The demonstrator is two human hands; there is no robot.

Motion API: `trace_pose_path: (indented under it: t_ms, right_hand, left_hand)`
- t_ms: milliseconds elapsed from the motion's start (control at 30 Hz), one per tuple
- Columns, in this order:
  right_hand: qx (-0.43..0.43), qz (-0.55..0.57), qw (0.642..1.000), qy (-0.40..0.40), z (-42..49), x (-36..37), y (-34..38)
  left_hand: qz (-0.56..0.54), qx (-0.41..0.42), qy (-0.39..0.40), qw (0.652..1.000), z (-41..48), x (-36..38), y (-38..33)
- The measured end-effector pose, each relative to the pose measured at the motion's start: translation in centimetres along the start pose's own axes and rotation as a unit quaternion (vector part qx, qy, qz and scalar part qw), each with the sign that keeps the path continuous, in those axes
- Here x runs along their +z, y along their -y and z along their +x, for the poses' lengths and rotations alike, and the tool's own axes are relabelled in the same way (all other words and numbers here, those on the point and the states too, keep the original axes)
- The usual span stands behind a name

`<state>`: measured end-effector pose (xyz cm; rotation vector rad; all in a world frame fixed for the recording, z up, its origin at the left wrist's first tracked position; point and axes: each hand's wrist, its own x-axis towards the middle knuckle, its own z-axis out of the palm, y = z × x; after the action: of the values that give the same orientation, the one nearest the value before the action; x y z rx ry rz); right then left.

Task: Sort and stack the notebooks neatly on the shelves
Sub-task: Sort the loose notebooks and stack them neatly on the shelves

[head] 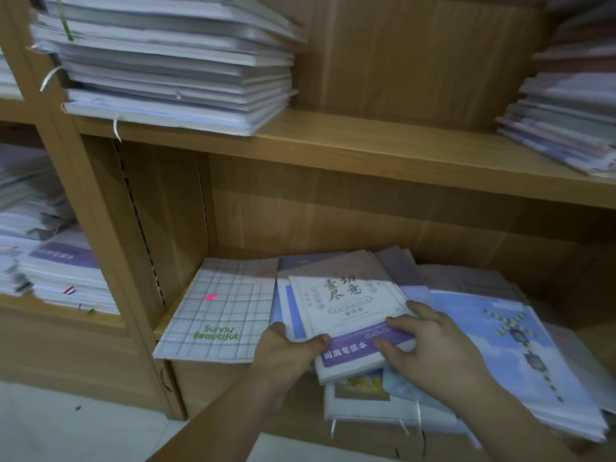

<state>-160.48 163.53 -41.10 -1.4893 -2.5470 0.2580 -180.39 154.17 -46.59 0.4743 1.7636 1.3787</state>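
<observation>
A white notebook with a purple band (346,315) lies on top of a loose pile on the lower shelf (383,388). My left hand (286,348) grips its left front edge, thumb on top. My right hand (430,341) holds its right front corner, thumb and fingers spread over the purple band. Left of it lies a checked notebook reading "Sunny Beautiful" (220,311), jutting over the shelf edge. A sky-blue notebook (506,338) lies to the right, on more books. Other notebooks (363,401) stick out from under the held one.
A tall neat stack of white notebooks (173,65) stands on the upper shelf (383,145) at left. Another stack (566,105) sits at its right end. More piles (50,261) fill the bay to the left. A wooden upright (100,208) divides the bays.
</observation>
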Motion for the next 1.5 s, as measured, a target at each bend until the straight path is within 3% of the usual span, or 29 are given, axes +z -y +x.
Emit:
trace_pose_path:
  t_ms: [267, 433, 533, 667, 867, 1067, 1167, 1233, 1267, 1367, 1433, 1500]
  right_hand:
    - [0.004, 0.063, 0.994, -0.090, 0.8, 0.1, 0.9]
    - [0.031, 0.093, 0.992, -0.085, 0.4, -0.2, 0.9]
    - [0.047, 0.151, 0.985, -0.062, 0.2, -0.7, 0.4]
    - [0.102, 0.314, 0.944, -0.024, -0.8, -1.8, 0.7]
    - [0.136, 0.418, 0.897, 0.051, -1.8, -2.5, 1.5]
    - [0.160, 0.553, 0.817, 0.023, -2.7, -2.2, 1.7]
    - [0.135, 0.449, 0.883, 0.000, -2.4, -1.0, 1.6]
    - [0.133, 0.399, 0.907, 0.022, -2.2, -0.6, 1.5]
    - [0.126, 0.373, 0.919, 0.029, -2.0, -0.4, 1.5]
    - [0.110, 0.267, 0.957, 0.022, -1.1, 0.0, 1.7]
    - [0.114, 0.207, 0.972, 0.011, -0.4, 0.4, 1.8]
    - [0.116, 0.172, 0.978, 0.021, 0.1, 1.0, 1.8]
  left_hand:
    - [-0.077, -0.024, 0.089, 0.993, -0.4, 1.5, 1.1]
    - [-0.068, 0.029, 0.118, 0.990, -0.7, 0.9, -0.2]
    - [-0.128, 0.042, 0.125, 0.983, -1.8, 0.3, -1.7]
    - [-0.162, 0.067, 0.175, 0.969, -4.9, -1.2, -3.5]
    - [-0.124, 0.098, 0.237, 0.959, -7.2, -4.0, -4.1]
    - [-0.089, 0.094, 0.216, 0.968, -6.3, -4.9, -3.0]
    - [-0.012, 0.133, 0.168, 0.977, -4.8, -3.9, -1.9]
    - [0.098, 0.182, 0.120, 0.971, -3.2, -3.6, -0.9]
    - [0.196, 0.222, 0.095, 0.951, -2.2, -3.6, -0.3]
    - [0.460, 0.346, 0.009, 0.818, 0.4, -4.8, 0.8]
    - [0.512, 0.305, -0.008, 0.803, 1.3, -5.9, 0.8]
    - [0.521, 0.227, 0.018, 0.823, 1.8, -7.4, 0.6]
